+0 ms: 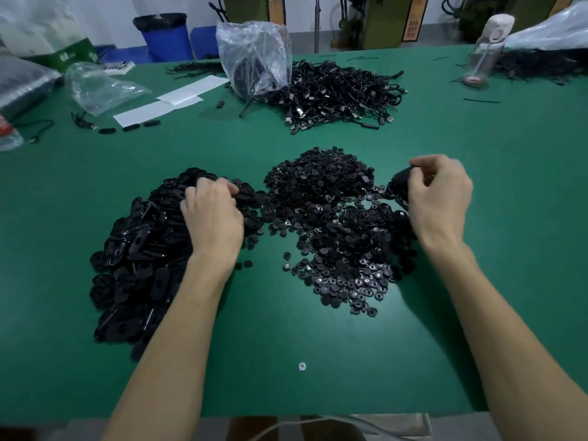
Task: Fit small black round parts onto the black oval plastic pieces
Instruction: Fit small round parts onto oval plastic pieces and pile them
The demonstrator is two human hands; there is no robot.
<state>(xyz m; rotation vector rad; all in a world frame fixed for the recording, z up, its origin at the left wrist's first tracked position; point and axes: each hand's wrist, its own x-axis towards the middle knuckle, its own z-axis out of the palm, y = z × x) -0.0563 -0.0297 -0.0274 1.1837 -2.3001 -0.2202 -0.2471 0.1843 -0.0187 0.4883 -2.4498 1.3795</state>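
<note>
On the green surface (286, 345), at 9 o'clock, a heap of black oval pieces (136, 249). Left hand (211, 214) on that heap's 1 o'clock edge, fingers curled onto one oval piece (246, 195). At centre, touching the oval heap, a spread heap of small round parts (331, 224). Far back at 12 o'clock, a clear plastic bag (254, 55) against a tangle of black cables (337, 93). At the round heap's 2 o'clock edge, right hand (440, 195), fingers closed round a dark, blurred piece (397, 186). Bottle (486, 49) at 2 o'clock.
</note>
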